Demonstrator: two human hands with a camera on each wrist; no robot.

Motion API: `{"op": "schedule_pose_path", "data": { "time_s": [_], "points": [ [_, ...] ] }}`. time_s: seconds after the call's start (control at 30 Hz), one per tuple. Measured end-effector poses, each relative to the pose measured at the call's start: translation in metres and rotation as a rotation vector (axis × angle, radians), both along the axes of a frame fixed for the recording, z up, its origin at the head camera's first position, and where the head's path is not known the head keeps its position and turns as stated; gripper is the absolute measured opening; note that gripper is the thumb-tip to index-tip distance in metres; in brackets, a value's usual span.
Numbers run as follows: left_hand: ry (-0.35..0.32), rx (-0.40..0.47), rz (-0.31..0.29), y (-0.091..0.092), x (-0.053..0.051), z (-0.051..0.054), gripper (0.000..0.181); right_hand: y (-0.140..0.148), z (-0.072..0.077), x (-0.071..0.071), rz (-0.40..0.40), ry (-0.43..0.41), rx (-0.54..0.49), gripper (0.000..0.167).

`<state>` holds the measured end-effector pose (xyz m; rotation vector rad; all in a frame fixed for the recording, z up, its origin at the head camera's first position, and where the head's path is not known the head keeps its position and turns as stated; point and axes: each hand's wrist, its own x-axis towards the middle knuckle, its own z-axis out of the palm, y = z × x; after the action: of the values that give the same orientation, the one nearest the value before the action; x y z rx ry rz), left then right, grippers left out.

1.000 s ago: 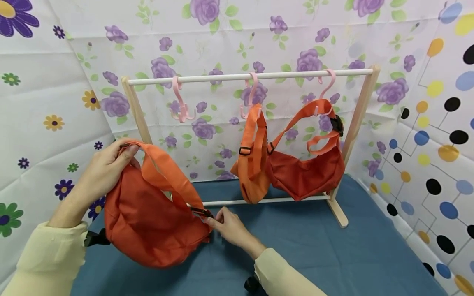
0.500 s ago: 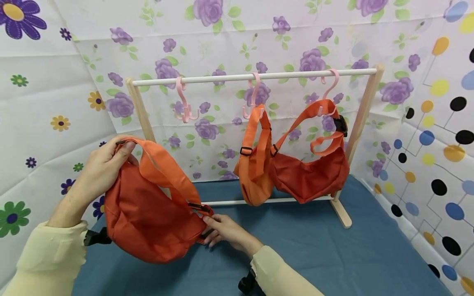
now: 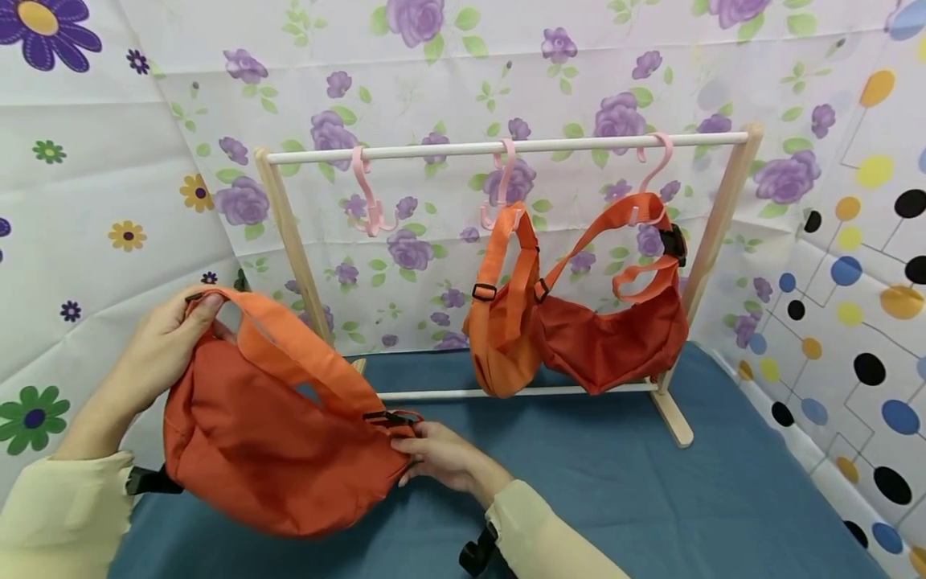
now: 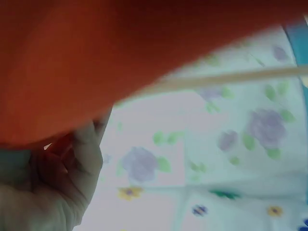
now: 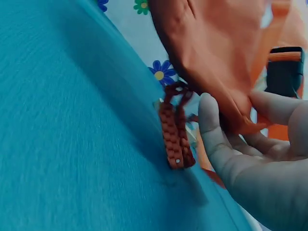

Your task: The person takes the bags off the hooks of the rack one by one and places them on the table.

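Observation:
In the head view, a red-orange bag with a wide orange strap is held up at the left. The left hand grips its upper left end, thumb over the strap's end. At the bag's lower right corner, beside a black buckle, the right hand pinches the fabric. The right wrist view shows that hand with thumb and fingers on the corner of the bag, a braided red cord dangling beside it. Orange fabric covers much of the left wrist view, partly hiding the left hand.
A rack with a white rail and wooden legs stands behind. One pink hook at its left holds nothing. An orange bag and a red bag hang from the other two hooks. Blue cloth lies underneath.
The left hand and its end of the bag have moved left and slightly down. The right hand has shifted from the buckle to the bag's corner, and the bag is stretched wider between the hands.

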<state>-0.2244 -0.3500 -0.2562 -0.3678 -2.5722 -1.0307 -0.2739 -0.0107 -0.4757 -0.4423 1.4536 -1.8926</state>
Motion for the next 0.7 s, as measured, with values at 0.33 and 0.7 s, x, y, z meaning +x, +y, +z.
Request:
{"op": "schedule_pose_path", "data": {
  "time_s": [0.33, 0.7],
  "points": [
    [-0.283, -0.048, 0.015, -0.046, -0.013, -0.049, 0.056, 0.016, -0.004, -0.003, 0.086, -0.020, 0.010, 0.043],
    [-0.560, 0.038, 0.008, -0.072, -0.008, -0.091, 0.065, 0.020, -0.005, 0.005, 0.143, -0.015, 0.054, 0.049]
  ]
}}
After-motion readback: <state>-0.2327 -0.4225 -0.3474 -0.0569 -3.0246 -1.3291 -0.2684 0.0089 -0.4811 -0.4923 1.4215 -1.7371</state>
